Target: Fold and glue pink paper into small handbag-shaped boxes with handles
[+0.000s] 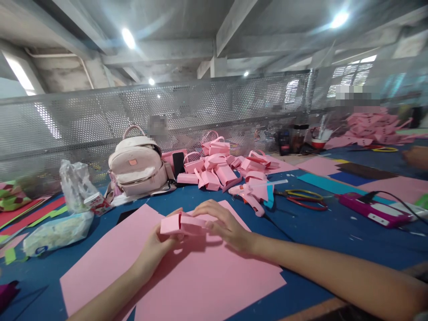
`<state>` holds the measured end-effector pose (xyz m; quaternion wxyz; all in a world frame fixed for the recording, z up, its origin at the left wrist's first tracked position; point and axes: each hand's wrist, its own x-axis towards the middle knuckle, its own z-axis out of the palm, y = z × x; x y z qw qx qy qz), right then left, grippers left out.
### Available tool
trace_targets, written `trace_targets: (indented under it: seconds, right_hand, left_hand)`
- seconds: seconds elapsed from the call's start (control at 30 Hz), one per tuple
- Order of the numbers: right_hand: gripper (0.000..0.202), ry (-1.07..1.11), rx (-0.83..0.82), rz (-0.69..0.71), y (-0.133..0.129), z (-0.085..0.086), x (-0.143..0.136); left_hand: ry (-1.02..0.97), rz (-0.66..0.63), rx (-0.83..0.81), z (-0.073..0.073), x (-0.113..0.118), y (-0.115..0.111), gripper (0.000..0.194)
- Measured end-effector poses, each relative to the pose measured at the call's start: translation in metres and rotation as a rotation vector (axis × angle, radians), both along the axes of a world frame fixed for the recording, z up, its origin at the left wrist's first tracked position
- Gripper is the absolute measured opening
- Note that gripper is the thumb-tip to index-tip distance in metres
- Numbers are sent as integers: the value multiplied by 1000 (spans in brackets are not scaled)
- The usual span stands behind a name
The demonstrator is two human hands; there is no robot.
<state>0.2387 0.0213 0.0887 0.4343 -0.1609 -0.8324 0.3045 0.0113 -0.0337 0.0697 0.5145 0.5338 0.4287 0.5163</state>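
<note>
A small folded pink paper box (171,224) is held between my two hands above large pink sheets (214,285). My left hand (160,238) grips its left end, with the thumb below and fingers behind. My right hand (225,225) closes on the box's right part, thumb in front and fingers over the top. Part of the box is hidden by the right fingers. Beyond my right hand lies a pink hot glue gun (249,196) with a clear glue stick in it. Scissors with yellow and red handles (306,198) rest beside it.
Behind the sheets stand a pale backpack (137,167) and a heap of pink paper boxes (217,165). A clear plastic bag (58,234) lies left. A magenta power strip (372,211) with cables sits right. A perforated metal screen (200,107) borders the back; another person's hand (416,158) shows far right.
</note>
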Motion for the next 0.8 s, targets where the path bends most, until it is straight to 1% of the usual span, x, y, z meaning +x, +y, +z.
trace_targets:
  seconds: [0.07,0.13,0.2,0.27,0.37,0.47,0.57,0.63,0.7,0.77,0.8]
  right_hand:
    - [38,-30,-41,-21,-2,-1,0]
    - [32,-59,-154,-47,-4,0,-3]
    - [30,-39,-289,-44,-5,3,-6]
    - [30,30,-383,-14,-6,11,-10]
    - [33,111,-461,28,-3,31,-14]
    - [34,141,-472,51,3,52,-17]
    - [33,110,-430,61,11,65,-20]
    - [29,74,-403,44,16,68,-21]
    - [26,43,-399,38,21,68,-21]
    - [25,26,-409,40,25,66,-21]
    - [26,22,-416,37,27,64,-21]
  left_hand:
    - [-37,37,-54,-2,1,0,42]
    - [-41,71,-68,-4,0,2,33]
    - [-45,93,-72,-7,0,4,32]
    - [-47,105,-73,-10,-1,5,35]
    - [-40,78,-87,-12,-1,4,39]
    - [-24,16,-88,-9,0,1,39]
    - [19,-36,-53,-2,3,-1,42]
    - [60,-9,-4,3,5,-1,40]
    - [108,52,69,5,3,-1,32]
    - [161,99,166,3,-4,-6,26]
    - [212,110,245,0,-9,-12,25]
